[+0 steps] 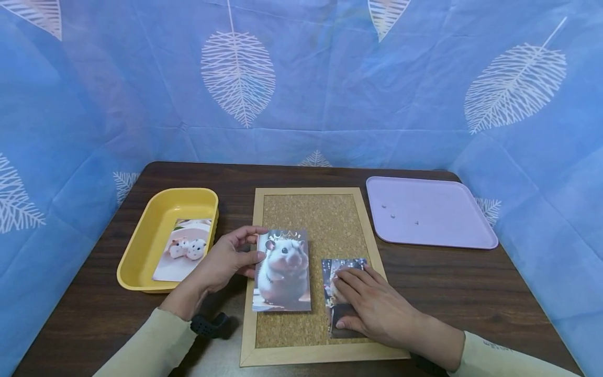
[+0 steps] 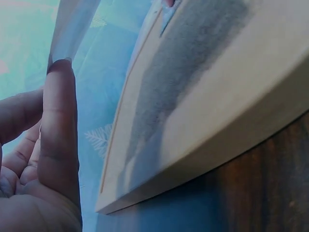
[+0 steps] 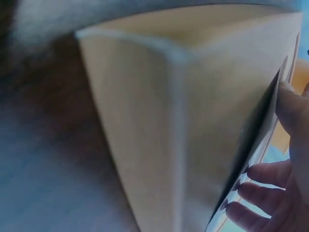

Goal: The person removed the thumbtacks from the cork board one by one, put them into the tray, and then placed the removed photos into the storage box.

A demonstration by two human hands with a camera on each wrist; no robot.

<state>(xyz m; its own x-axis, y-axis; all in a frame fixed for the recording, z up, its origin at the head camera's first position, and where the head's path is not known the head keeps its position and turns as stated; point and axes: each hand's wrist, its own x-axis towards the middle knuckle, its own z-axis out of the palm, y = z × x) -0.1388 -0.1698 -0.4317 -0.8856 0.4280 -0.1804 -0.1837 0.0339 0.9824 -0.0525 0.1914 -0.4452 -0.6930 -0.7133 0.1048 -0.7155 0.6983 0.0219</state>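
My left hand (image 1: 229, 260) pinches the left edge of a photo card (image 1: 284, 275) that pictures a white hamster with a crown. The card is over the left half of a wood-framed cork board (image 1: 312, 209), and in the left wrist view the thumb presses on the pale card (image 2: 75, 29), which stands off the board. On the board's lower right lies a second, darker photo card (image 1: 343, 319). My right hand (image 1: 372, 306) rests on it with fingers spread, hiding most of its picture. Fingertips touch the card in the right wrist view.
At the left stands a yellow tray (image 1: 136, 241) with another photo card (image 1: 181, 259) of two small spotted animals in it. A lilac tray (image 1: 438, 209) with a few tiny shiny bits, possibly pins, lies at the back right. Everything is on a dark wooden table (image 1: 452, 293).
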